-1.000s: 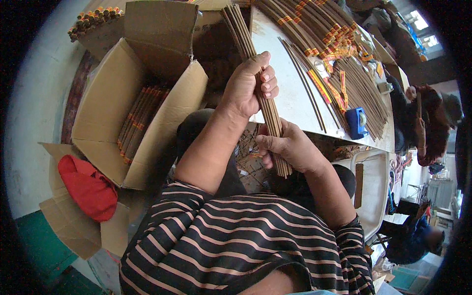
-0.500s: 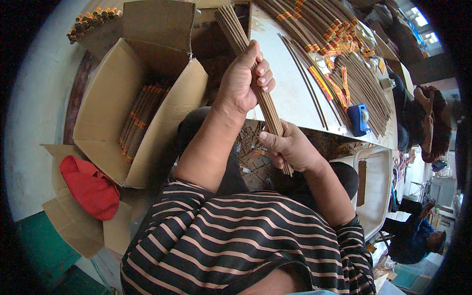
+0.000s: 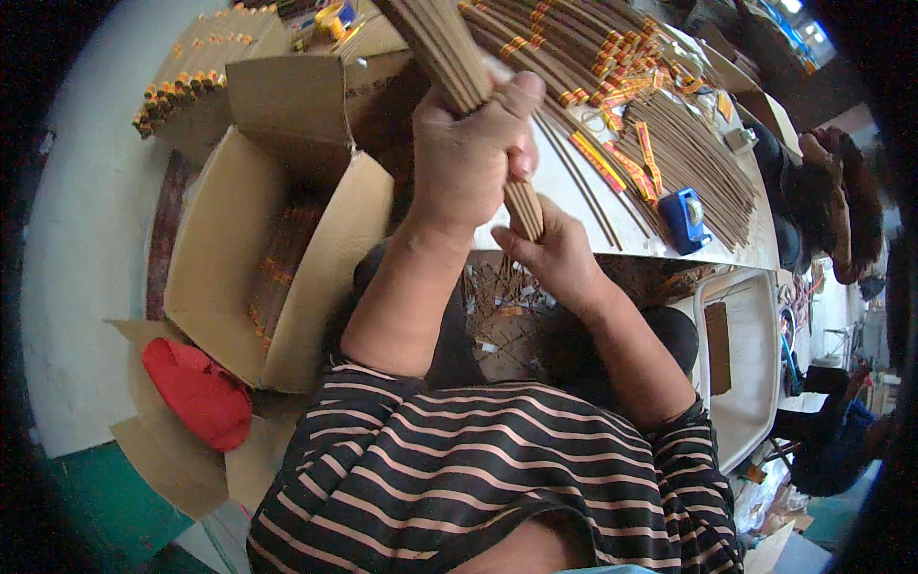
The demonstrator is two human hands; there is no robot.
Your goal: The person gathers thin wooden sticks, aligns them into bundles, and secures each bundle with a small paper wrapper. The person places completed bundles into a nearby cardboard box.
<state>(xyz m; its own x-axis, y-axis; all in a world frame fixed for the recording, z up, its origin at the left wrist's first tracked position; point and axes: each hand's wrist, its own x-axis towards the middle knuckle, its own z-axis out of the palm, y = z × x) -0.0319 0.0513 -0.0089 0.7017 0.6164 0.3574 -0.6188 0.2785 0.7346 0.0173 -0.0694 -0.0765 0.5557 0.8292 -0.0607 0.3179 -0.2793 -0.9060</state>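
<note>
Head view. Left hand (image 3: 469, 153), upper centre of frame, is clenched around a bundle of sticks (image 3: 449, 53): thin brown sticks packed tight, running from the top edge down through the fist. The bundle's lower end pokes out below the fist at centre frame. Right hand (image 3: 550, 253) sits just beneath the left, fingers curled around that lower end; thumb lies along the sticks. Both hands touch the same bundle, and both are over the near edge of the table (image 3: 574, 206).

Table, upper right: white top, covered with more loose sticks (image 3: 698, 163) laid in rows, some tied with orange and yellow bands (image 3: 612, 72). A small blue object (image 3: 686, 218) lies at the table's near edge, right of the hands; its kind is unclear.

Left of frame: open cardboard box (image 3: 239, 258), flaps out, with banded sticks lying inside. A red cloth item (image 3: 196, 392) rests on a flap at lower left. Another stack of banded sticks (image 3: 186, 81) sits at upper left.

Lower frame: striped shirt (image 3: 478, 478). Another person (image 3: 832, 206) at far right edge, blurred.
</note>
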